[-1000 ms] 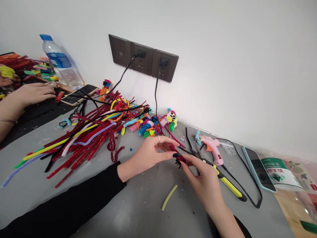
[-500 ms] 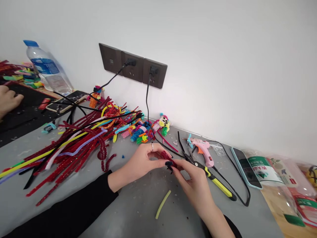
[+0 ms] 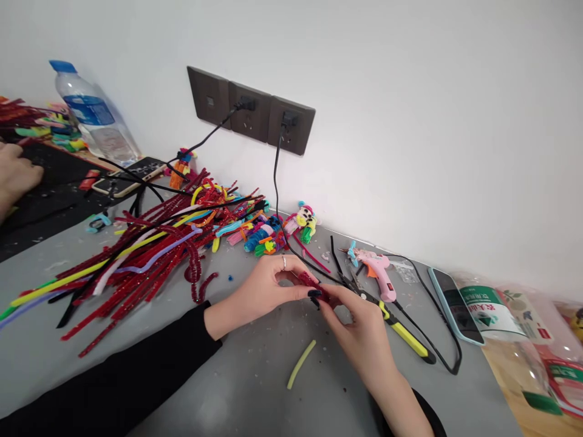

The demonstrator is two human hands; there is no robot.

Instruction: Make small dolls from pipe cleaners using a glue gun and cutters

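Note:
Between my two hands is a short dark red pipe cleaner piece (image 3: 308, 279), partly covered by fingers. My left hand (image 3: 268, 285) pinches its left end between thumb and fingers. On its right end, my right hand (image 3: 353, 315) closes with thumb and forefinger, the fingertips of both hands nearly touching. Below them on the grey table (image 3: 237, 388) lies a short pale yellow-green pipe cleaner (image 3: 301, 364). Yellow-and-black pliers (image 3: 401, 334) rest just beyond my right hand, beside a pink glue gun (image 3: 379, 270).
A heap of mostly red pipe cleaners (image 3: 150, 249) spreads at left, with small pipe cleaner dolls (image 3: 264, 235) behind. Cables run to wall sockets (image 3: 250, 112). A phone (image 3: 455, 306) and bottles (image 3: 496, 315) are at right. Another person's hand (image 3: 18, 173) rests at far left near a water bottle (image 3: 91, 112).
The camera view has shifted, moving the scene leftward overall. Both my hands keep their pinch on the red piece. The other person's hand has drawn back to the left.

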